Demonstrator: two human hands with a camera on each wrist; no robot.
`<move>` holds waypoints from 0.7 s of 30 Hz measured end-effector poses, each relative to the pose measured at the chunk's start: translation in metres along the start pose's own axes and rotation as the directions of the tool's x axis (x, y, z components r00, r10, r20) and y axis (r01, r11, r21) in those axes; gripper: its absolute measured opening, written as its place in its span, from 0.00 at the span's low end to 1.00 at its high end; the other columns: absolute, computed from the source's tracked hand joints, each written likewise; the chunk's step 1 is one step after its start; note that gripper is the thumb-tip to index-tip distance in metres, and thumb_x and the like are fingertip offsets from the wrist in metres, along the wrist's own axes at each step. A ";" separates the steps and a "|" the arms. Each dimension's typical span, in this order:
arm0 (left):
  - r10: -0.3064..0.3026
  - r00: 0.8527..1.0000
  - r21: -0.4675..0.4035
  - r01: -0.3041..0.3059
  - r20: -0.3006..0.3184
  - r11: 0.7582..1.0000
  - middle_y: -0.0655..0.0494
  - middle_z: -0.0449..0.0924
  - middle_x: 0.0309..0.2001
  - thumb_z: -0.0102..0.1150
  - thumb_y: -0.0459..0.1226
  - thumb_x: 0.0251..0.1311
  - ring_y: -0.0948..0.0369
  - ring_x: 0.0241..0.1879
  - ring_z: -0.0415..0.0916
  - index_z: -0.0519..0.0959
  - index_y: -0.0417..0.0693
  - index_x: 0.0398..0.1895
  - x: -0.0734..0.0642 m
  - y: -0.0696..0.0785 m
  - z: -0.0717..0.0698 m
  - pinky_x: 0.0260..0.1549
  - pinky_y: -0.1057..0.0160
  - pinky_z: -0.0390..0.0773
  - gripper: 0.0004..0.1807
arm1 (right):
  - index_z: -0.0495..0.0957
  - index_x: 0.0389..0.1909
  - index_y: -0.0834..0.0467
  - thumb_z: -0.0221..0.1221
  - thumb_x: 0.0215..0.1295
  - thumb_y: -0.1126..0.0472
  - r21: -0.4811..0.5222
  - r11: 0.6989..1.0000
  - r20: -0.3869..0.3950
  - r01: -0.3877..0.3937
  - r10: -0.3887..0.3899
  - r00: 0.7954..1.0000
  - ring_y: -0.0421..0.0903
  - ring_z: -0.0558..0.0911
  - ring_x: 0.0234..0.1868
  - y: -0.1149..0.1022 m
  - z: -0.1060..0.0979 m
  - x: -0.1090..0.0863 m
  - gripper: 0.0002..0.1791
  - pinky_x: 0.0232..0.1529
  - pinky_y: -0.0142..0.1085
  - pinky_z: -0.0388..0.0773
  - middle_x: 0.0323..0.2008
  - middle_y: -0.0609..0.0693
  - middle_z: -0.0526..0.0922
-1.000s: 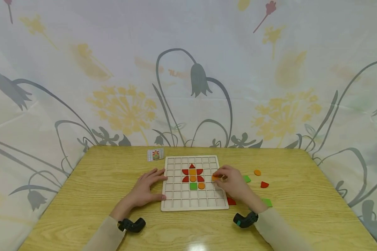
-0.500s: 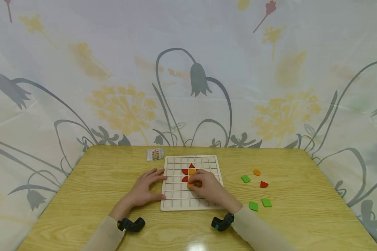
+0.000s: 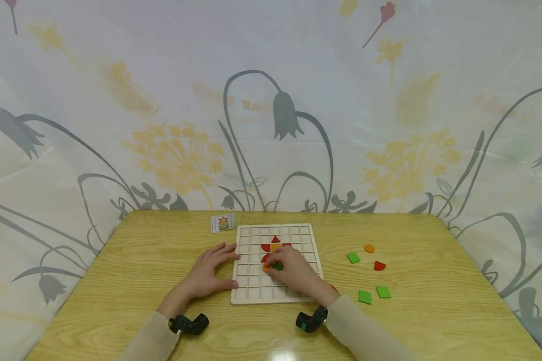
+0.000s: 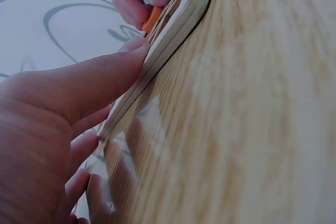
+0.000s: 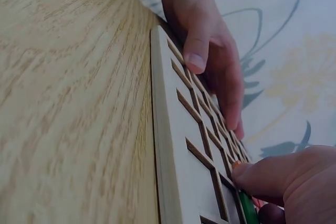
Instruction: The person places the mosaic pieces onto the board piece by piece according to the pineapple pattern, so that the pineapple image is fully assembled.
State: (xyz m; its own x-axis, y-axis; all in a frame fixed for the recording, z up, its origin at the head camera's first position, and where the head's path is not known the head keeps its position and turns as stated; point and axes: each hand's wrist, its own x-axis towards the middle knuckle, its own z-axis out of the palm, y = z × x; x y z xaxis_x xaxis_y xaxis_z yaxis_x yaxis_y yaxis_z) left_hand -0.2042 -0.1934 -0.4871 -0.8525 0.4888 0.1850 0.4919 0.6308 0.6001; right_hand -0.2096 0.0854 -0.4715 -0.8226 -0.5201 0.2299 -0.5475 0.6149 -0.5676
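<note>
A white gridded board (image 3: 253,293) lies on the table. My left hand (image 3: 208,273) rests along its left edge, fingers spread and thumb on the rim. My right hand (image 3: 295,273) pinches an orange disc (image 3: 266,268) at a cell left of the green square (image 3: 277,265); the left wrist view shows the same disc (image 4: 152,18) between fingertips, at the board surface. Above it on the board are a red triangle (image 3: 275,239), an orange square (image 3: 276,246) and red quarter-round pieces (image 3: 265,247). The right hand hides some of the pieces.
Right of the board lie loose pieces: an orange disc (image 3: 369,248), a red quarter-round (image 3: 379,265) and green squares (image 3: 365,297). A red piece (image 3: 333,288) shows partly beside the right wrist. A small pattern card (image 3: 223,222) lies behind the board's left corner.
My right hand has carried the orange disc leftward from the board's right side to the cell left of the green square. The left hand has stayed in place.
</note>
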 end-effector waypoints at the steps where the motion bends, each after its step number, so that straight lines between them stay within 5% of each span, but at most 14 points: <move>1: 0.001 1.000 0.001 -0.001 0.000 1.000 0.50 0.63 0.74 0.72 0.53 0.53 0.42 0.75 0.50 0.79 0.51 0.62 0.000 0.000 0.000 0.65 0.31 0.48 0.33 | 0.88 0.37 0.50 0.67 0.65 0.59 -0.003 1.000 -0.001 0.001 -0.001 1.000 0.47 0.79 0.49 0.000 0.000 0.000 0.03 0.50 0.44 0.76 0.44 0.45 0.84; 21: 0.011 1.000 0.020 -0.010 -0.004 1.000 0.51 0.63 0.74 0.71 0.54 0.54 0.42 0.74 0.50 0.79 0.52 0.62 0.000 -0.001 0.001 0.64 0.30 0.49 0.33 | 0.89 0.37 0.52 0.67 0.64 0.59 -0.030 1.000 0.007 0.007 -0.007 1.000 0.48 0.77 0.50 -0.003 0.001 0.000 0.04 0.53 0.45 0.74 0.46 0.45 0.81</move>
State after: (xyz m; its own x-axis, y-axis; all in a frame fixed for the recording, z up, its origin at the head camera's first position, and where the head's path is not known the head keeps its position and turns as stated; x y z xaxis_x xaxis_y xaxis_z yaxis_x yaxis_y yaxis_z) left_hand -0.2048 -0.1933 -0.4878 -0.8480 0.4932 0.1942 0.5042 0.6374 0.5827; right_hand -0.2081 0.0827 -0.4708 -0.8174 -0.5289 0.2282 -0.5579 0.6282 -0.5423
